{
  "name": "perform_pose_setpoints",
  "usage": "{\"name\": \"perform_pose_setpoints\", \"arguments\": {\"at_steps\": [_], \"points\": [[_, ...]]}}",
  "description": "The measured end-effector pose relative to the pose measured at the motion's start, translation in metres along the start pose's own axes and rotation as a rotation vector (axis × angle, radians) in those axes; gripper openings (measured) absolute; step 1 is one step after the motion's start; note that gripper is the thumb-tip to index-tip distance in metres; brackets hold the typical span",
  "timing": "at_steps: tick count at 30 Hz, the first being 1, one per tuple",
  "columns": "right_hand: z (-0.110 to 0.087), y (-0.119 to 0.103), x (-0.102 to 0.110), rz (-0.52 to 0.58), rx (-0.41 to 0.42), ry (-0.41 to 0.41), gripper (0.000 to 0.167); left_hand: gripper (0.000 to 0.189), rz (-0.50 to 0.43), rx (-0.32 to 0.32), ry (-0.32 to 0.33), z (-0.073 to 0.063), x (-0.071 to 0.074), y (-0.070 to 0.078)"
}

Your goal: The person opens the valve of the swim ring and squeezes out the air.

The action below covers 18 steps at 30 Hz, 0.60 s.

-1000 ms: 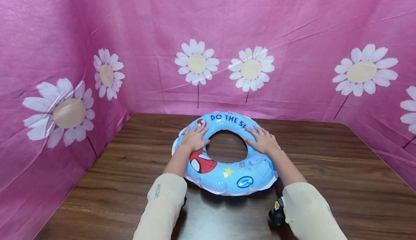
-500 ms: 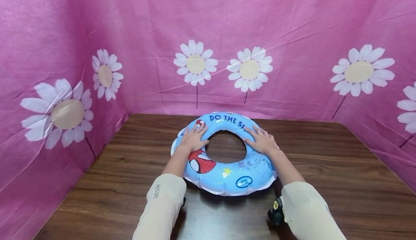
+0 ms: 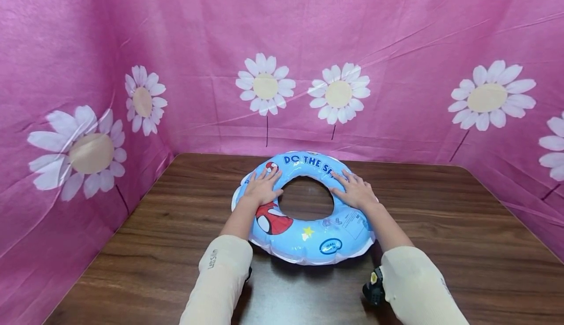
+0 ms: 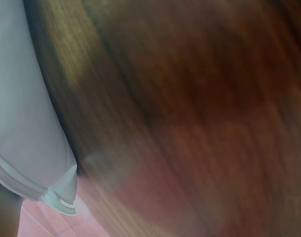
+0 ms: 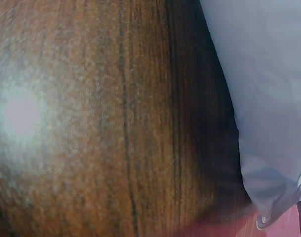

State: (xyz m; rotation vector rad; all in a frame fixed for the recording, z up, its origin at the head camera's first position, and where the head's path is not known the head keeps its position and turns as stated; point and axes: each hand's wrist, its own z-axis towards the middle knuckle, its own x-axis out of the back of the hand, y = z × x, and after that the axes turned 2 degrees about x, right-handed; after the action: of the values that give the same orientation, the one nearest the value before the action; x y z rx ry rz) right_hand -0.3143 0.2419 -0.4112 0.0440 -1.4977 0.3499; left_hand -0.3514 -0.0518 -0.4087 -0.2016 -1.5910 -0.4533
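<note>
A light blue inflatable swim ring (image 3: 304,239) lies on the wooden table, printed with red-and-white cartoon faces, a yellow star and the words "DO THE SP...". On its left side rests my left hand (image 3: 263,188), fingers spread and pointing away from me. My right hand (image 3: 356,190) lies on the opposite side, its fingers likewise spread flat over the vinyl. Part of the lettering is covered by the right fingers. In the left wrist view, the pale underside of the ring (image 4: 29,108) fills the left edge; the right wrist view has it (image 5: 269,98) along the right edge. Neither wrist view includes the fingers.
The brown wood-grain table (image 3: 440,217) extends on both sides of the ring. Behind and beside it hangs a pink cloth (image 3: 211,31) with large white daisies. A small black device (image 3: 374,288) sits under the right forearm's cream sleeve (image 3: 418,281).
The whole scene has shifted very slightly left in the head view since a second ago. Both hands stay in the same places on the swim ring.
</note>
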Motion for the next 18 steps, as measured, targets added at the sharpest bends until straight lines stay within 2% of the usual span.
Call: {"name": "perform_pose_setpoints", "arguments": {"at_steps": [4, 7, 10, 12, 18], "points": [[0.000, 0.000, -0.001, -0.007, 0.000, 0.000, 0.064, 0.066, -0.020, -0.021, 0.022, 0.011, -0.012, -0.009], [0.000, 0.000, 0.000, -0.001, -0.001, 0.003, 0.063, 0.066, -0.032, -0.014, 0.011, 0.012, -0.012, -0.009], [0.001, -0.001, 0.000, 0.002, -0.003, 0.005, 0.062, 0.064, -0.019, 0.008, -0.014, 0.003, -0.003, -0.002], [0.001, -0.001, -0.001, 0.000, -0.004, 0.006, 0.062, 0.063, 0.000, 0.006, -0.009, -0.001, 0.001, 0.001], [0.001, 0.001, -0.003, -0.014, 0.002, 0.017, 0.062, 0.062, 0.032, -0.001, 0.013, -0.006, 0.004, 0.004]]}}
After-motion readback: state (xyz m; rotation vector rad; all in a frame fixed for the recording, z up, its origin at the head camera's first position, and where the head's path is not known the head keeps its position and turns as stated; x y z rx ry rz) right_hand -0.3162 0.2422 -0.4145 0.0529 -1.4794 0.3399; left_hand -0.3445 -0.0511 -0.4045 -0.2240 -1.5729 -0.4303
